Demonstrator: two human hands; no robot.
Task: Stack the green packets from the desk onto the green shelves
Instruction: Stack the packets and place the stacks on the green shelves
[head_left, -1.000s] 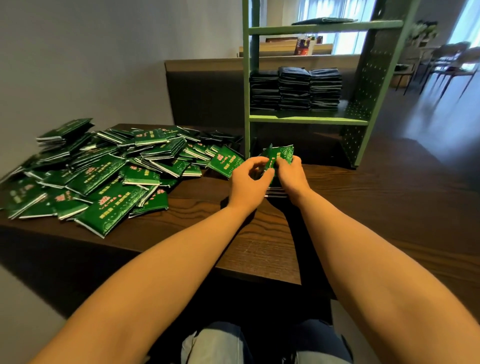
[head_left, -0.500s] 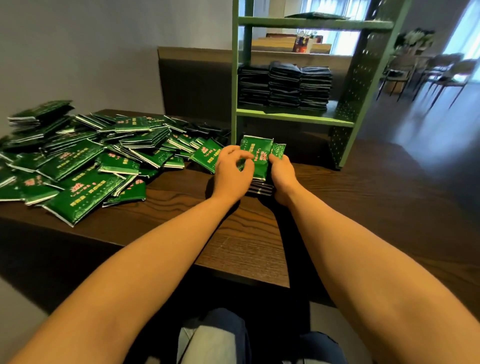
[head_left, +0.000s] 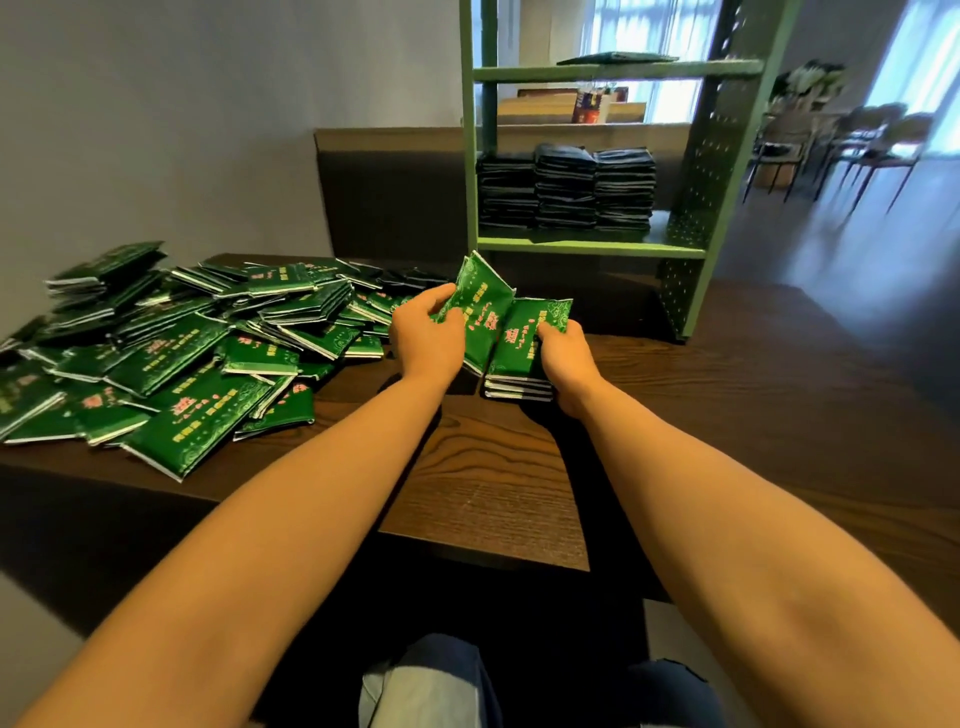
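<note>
Two hands work on the desk before the green shelves. The left hand grasps one raised green packet, long axis tilted up toward the shelves. The right hand clasps a small stack on the desk, pointing away.

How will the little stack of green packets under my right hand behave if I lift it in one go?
Probably slippery: the small stack is loose glossy packets, so layers may slide unless the right hand clamps top and bottom. Likely light and somewhat soft; the packet in the left hand looks puffy and slightly bent.
</note>
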